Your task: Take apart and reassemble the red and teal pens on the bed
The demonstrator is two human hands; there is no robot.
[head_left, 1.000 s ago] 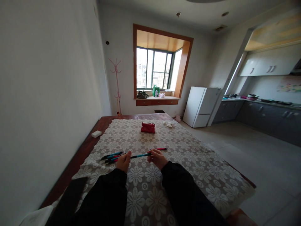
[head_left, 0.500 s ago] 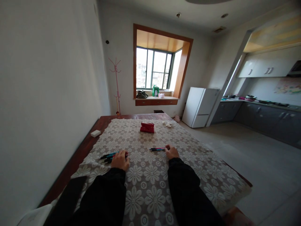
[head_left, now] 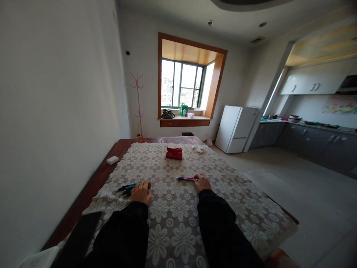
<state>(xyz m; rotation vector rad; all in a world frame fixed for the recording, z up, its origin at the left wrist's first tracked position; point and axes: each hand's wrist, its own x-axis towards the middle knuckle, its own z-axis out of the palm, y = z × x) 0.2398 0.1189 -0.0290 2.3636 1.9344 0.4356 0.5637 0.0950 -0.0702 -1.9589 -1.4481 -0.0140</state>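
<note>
Several dark and teal pens [head_left: 128, 187] lie in a loose bunch on the flowered tablecloth [head_left: 173, 210], to the left. My left hand [head_left: 141, 191] is curled over their right ends, which it partly hides. Across from it, a small group of pens [head_left: 184, 178], with blue, pink and dark barrels, lies side by side on the cloth. The fingers of my right hand [head_left: 202, 182] are closed around the right end of this group, so those tips are covered. Beyond both hands sits a red pencil case [head_left: 174, 153], touched by neither.
A white box-shaped item [head_left: 112, 160] rests on the table's bare wooden left edge. Crumpled white pieces [head_left: 198, 149] lie at the far right of the cloth. A dark flat object [head_left: 80, 236] is beside my left forearm. A white fridge [head_left: 235, 128] stands beyond the table.
The view has tipped up slightly, so everything sits a little lower. Both hands stay at their pens; my right hand has shifted very slightly left along its group.
</note>
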